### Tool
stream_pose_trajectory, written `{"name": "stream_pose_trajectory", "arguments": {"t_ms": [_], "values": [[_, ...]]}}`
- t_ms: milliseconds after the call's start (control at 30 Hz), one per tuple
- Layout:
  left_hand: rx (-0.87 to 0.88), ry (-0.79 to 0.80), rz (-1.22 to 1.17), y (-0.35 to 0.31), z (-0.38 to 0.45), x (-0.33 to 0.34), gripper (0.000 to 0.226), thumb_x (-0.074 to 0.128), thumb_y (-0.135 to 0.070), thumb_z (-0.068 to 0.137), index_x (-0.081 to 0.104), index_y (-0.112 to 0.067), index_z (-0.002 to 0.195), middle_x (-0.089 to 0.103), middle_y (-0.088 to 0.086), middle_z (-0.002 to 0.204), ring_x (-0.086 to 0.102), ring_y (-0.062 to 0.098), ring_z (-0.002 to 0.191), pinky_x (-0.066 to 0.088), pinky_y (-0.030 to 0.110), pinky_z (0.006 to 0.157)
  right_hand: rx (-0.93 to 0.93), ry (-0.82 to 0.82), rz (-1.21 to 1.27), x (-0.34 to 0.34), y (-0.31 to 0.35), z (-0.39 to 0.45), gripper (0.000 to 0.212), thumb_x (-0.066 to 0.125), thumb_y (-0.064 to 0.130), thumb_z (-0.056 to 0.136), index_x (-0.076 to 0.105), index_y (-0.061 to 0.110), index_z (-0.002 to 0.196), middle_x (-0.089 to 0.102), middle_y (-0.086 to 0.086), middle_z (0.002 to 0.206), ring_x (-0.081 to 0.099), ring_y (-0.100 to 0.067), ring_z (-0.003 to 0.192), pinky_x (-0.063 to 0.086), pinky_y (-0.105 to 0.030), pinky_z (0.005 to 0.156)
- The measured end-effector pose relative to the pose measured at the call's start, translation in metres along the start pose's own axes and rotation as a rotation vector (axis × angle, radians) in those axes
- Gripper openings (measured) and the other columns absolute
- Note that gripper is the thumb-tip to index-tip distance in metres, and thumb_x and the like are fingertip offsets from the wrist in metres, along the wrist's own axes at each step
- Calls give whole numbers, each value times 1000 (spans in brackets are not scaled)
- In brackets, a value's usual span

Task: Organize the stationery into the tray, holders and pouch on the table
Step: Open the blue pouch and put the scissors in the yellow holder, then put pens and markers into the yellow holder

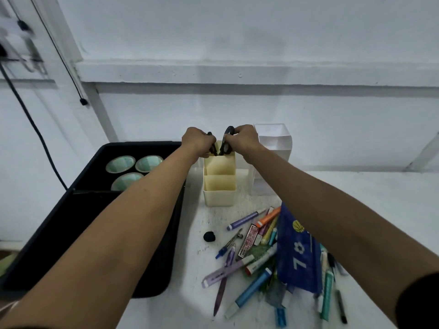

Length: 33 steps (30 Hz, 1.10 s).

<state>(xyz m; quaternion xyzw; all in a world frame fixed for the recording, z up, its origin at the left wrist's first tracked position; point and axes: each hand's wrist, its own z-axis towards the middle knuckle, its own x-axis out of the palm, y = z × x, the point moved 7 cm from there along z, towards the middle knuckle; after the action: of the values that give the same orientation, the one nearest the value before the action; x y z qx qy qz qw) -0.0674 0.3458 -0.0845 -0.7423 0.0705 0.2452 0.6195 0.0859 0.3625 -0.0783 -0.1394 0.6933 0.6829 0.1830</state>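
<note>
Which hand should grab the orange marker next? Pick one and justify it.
Right. The orange marker lies in the pile under the right forearm, right of the cream holder; the left hand would cross over.

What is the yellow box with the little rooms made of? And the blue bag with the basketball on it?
The yellow box looks like smooth, matte plastic: thin, stiff, even walls. The blue bag looks like soft cloth: it sags and creases over the pens. That is only a guess from looks.
</note>
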Motion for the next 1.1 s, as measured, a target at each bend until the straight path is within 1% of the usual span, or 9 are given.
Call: {"name": "stream_pose_trajectory", "arguments": {"t_ms": [100, 200, 333, 600, 700, 767, 867, 1000, 1100], "values": [[-32, -2, -89, 3, -3, 1, 21, 65, -13, 85, 68, 4, 96, 71, 19, 94, 71, 29, 80, 61, 36, 72, 16, 15, 35, -4, 3, -7, 21, 61, 14, 79, 66, -6, 82, 67, -17, 71, 60, -22, 63, 51, -31, 63], [-47, -67, -140, 5, -4, -4, 11, 64, -8, 84, 61, -5, 73, 68, 18, 83, 72, 30, 78, 60, 41, 77, -29, 17, -29, -9, 10, -16, 2, 61, 4, 76, 60, 3, 75, 60, -9, 70, 55, -17, 59, 45, -22, 53], [-47, -17, -143, 8, -7, -5, 13, 61, -5, 83, 66, 5, 89, 67, 16, 82, 67, 25, 68, 60, 36, 77, -114, -34, -205, -18, 17, -21, 27, 59, 1, 73, 39, 12, 60, 46, -2, 63, 47, -17, 58, 40, -23, 46], [25, 31, -10, 1, -31, -10, 16, 60, -6, 79, 70, -4, 92, 71, 14, 90, 68, 22, 71, 55, 28, 59, -327, -59, -513, -22, 37, -42, 33, 51, -8, 73, 29, 13, 57, 36, -3, 60, 35, -15, 51, 25, -27, 41], [98, 54, 68, -10, -54, -8, 10, 57, -7, 83, 67, -11, 81, 70, 14, 85, 66, 22, 68, 57, 31, 61, -409, -93, -540, -24, 41, -56, 17, 48, -7, 75, 44, 6, 63, 48, -8, 66, 44, -21, 55, 36, -34, 51], [138, 99, 131, -12, -75, -3, 10, 59, -5, 83, 64, -13, 80, 68, 11, 82, 67, 23, 67, 59, 33, 64, -459, -78, -517, -29, 37, -68, 13, 50, -3, 75, 61, -3, 83, 64, -13, 82, 59, -27, 70, 51, -35, 62], [171, 199, 305, -1, -111, 9, 16, 65, -10, 83, 65, -13, 98, 72, 11, 82, 71, 22, 70, 61, 33, 63, -513, 129, -513, -34, 20, -104, 17, 60, 4, 78, 69, 6, 93, 64, -3, 85, 56, -12, 70, 40, -8, 57], [218, 292, 529, 25, -155, 26, 20, 70, -19, 84, 68, -18, 103, 71, 2, 85, 67, 13, 65, 55, 24, 54, -464, 509, -576, -38, -24, -154, 21, 70, 17, 80, 70, 17, 101, 66, 8, 84, 60, 0, 71, 44, -10, 65], [187, 382, 612, 50, -182, 38, 21, 74, -22, 81, 70, -20, 102, 70, -2, 88, 65, 10, 68, 51, 22, 58, -402, 652, -630, -42, -59, -178, 23, 70, 20, 80, 69, 19, 103, 67, 11, 90, 62, -1, 79, 44, -10, 68]]}}
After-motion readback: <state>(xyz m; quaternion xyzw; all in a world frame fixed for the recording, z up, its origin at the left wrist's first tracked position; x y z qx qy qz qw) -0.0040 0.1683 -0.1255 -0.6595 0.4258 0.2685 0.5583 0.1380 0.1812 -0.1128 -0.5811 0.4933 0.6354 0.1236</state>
